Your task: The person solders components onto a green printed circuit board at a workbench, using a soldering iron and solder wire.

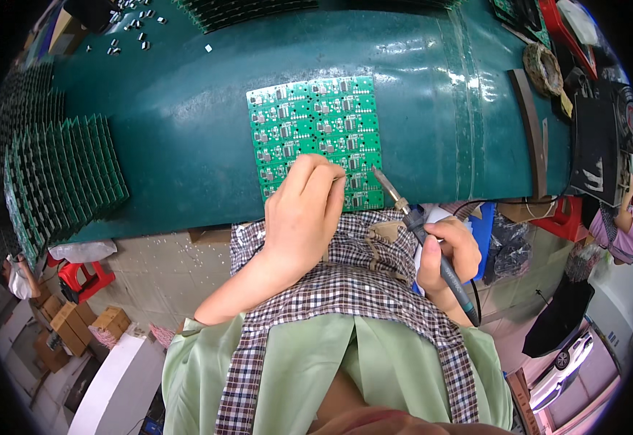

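A green circuit board panel (pixel 351 123), dotted with small dark chips, lies flat on the green tabletop in front of me. My left hand (pixel 303 210) is over its lower middle, fingers curled and pressed together. Whatever they pinch, if anything, is hidden or too small to name. My right hand (pixel 450 254) grips a soldering iron (pixel 419 226) like a pen, just beyond the panel's lower right corner. The iron's bare metal tip points up and left, near the panel's right edge; I cannot tell whether it touches.
Many upright circuit boards (pixel 66 177) stand in rows at the left. Small metal parts (pixel 139 26) lie scattered at the far left. A dark flat strip (pixel 530 134), a brown ring-shaped roll (pixel 542 69) and a black box-shaped device (pixel 597 141) are at the right. Another person (pixel 623 228) is beyond.
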Demonstrator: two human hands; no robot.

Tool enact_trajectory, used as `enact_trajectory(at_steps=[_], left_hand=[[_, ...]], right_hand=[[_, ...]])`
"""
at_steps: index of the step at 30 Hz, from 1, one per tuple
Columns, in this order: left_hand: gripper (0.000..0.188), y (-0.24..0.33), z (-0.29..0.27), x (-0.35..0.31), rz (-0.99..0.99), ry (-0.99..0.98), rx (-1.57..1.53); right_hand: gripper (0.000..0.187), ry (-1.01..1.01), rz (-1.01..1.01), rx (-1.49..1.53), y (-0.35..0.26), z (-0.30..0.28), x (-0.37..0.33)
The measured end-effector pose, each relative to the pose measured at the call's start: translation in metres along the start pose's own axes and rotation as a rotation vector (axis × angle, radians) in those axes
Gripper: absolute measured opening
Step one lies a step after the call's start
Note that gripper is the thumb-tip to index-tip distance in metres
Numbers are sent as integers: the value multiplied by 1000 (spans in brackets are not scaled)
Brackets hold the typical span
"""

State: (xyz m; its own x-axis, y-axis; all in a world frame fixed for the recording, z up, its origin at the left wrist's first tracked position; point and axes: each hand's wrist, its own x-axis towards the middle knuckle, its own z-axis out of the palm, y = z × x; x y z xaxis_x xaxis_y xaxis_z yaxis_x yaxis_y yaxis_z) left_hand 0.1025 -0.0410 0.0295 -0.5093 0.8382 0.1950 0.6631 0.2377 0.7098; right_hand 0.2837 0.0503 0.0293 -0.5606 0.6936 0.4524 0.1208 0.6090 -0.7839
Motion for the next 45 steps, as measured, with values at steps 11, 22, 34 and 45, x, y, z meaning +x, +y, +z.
enact_trajectory(at_steps=[11, 22, 34, 45], left_hand=[[17, 2, 0, -9, 49, -6, -45], [17, 1, 5, -7, 28, -12, -62], [12, 1, 6, -6, 7, -84, -21], [14, 5, 2, -12, -15, -101, -76]], right_hand=[[16, -77, -57, 10, -4, -7, 0], [11, -108, 7, -39, -6, -8, -8], [10, -100, -1, -51, -7, -6, -11], [10, -44, -38, -36, -7, -12, -18]])
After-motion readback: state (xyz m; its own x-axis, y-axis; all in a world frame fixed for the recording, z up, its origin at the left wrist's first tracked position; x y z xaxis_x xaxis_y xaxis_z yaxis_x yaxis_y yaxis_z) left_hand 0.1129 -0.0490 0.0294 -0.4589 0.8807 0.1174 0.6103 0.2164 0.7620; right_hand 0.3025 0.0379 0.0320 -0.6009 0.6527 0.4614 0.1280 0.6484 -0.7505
